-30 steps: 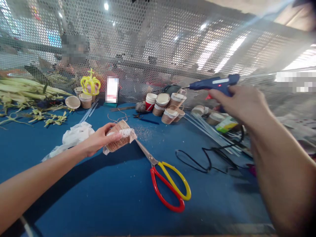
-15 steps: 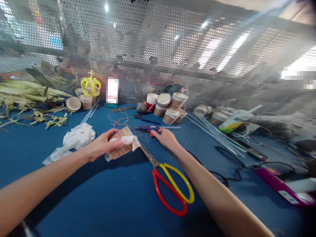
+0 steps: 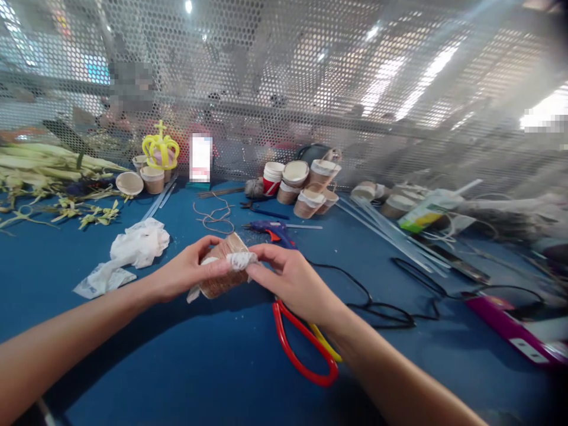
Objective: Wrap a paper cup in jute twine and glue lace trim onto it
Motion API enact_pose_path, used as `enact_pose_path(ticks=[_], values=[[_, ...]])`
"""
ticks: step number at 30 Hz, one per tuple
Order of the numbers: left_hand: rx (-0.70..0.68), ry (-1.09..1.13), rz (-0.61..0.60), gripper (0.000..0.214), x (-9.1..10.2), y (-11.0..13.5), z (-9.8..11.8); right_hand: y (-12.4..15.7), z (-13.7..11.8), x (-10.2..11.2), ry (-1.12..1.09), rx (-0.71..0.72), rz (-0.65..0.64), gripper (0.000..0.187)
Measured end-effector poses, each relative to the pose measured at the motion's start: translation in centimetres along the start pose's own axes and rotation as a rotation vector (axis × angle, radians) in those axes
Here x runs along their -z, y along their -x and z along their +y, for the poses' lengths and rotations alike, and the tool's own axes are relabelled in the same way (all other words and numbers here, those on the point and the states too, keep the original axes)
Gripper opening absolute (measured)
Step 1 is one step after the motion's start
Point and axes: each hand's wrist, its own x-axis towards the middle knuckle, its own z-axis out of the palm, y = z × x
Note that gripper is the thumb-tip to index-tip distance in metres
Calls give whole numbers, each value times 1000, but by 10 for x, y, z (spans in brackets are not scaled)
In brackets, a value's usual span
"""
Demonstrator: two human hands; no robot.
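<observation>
Tilted over the table, a twine-wrapped cup [image 3: 222,286] is gripped by my left hand [image 3: 189,269], thumb lying along its side. A strip of white lace [image 3: 242,260] lies across the cup. My right hand [image 3: 293,278] pinches the lace's end between thumb and fingers at the cup's right edge. Just beyond the hands, a blue glue gun [image 3: 270,228] with a red trigger rests on the table, a clear glue stick in its back. Large scissors [image 3: 306,349] with red and yellow handles lie under my right hand and wrist, which hide their blades.
White lace [image 3: 139,242] lies bunched at the left. Several small cups [image 3: 295,174] stand at the back, near a yellow crown [image 3: 160,151] and a phone [image 3: 201,158]. Clear glue sticks [image 3: 386,236], black cable [image 3: 368,305] and a purple power strip [image 3: 510,328] lie right.
My right hand has let go of the glue gun, now lying on the table, and moved nearer to take the lace's end. My left hand keeps its hold on the cup.
</observation>
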Motion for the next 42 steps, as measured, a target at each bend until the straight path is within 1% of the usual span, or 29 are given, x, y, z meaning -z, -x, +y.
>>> enact_pose_path(ticks=[3,4,6,7,9,11,12,13,15,17,19,21,23,24,27,28,30,32,33,35,38,42], values=[[-53,-98,15,59,-3,1,0,3,6,-3,-52,-39,79,11],[-89,-149,38,62,-4,2,0,4,8,-3,-73,-53,106,11],[-194,-318,112,66,-5,4,0,4,11,-3,-117,-81,160,12],[-251,-416,151,64,-5,4,0,4,13,-3,-134,-94,187,13],[-342,-560,209,46,-6,5,0,3,16,-2,-142,-112,218,14],[-388,-602,239,23,-5,5,-1,3,18,-2,-115,-114,228,14],[-401,-603,245,15,-5,5,-2,3,19,-2,-95,-112,227,15],[-412,-600,245,12,-5,4,-2,3,19,-3,-75,-112,225,15],[-429,-587,233,13,-4,4,-2,2,21,-3,-35,-109,230,16],[-414,-519,226,15,-4,5,1,2,23,-4,10,-99,232,16],[-347,-362,223,15,-4,6,6,2,23,-4,60,-82,225,14],[-250,-175,211,13,-4,8,14,2,22,-4,103,-62,208,12],[-191,-95,195,12,-2,10,21,2,21,-4,136,-39,193,11],[-176,-111,195,16,-2,11,25,2,21,-5,148,-25,185,10],[-157,-303,176,29,0,13,32,4,20,-5,153,28,161,9],[-155,-375,165,29,0,14,34,4,19,-5,150,43,152,8],[-173,-491,154,21,1,15,34,5,19,-5,143,69,137,7],[-228,-593,166,11,2,16,34,5,18,-5,140,96,118,7],[-262,-645,173,10,2,17,34,6,17,-6,137,111,108,7],[-321,-734,177,10,4,17,33,6,17,-7,131,147,95,8],[-375,-850,136,10,7,19,33,7,18,-8,148,179,91,9],[-377,-1033,59,19,8,23,35,7,21,-8,179,206,92,8]])
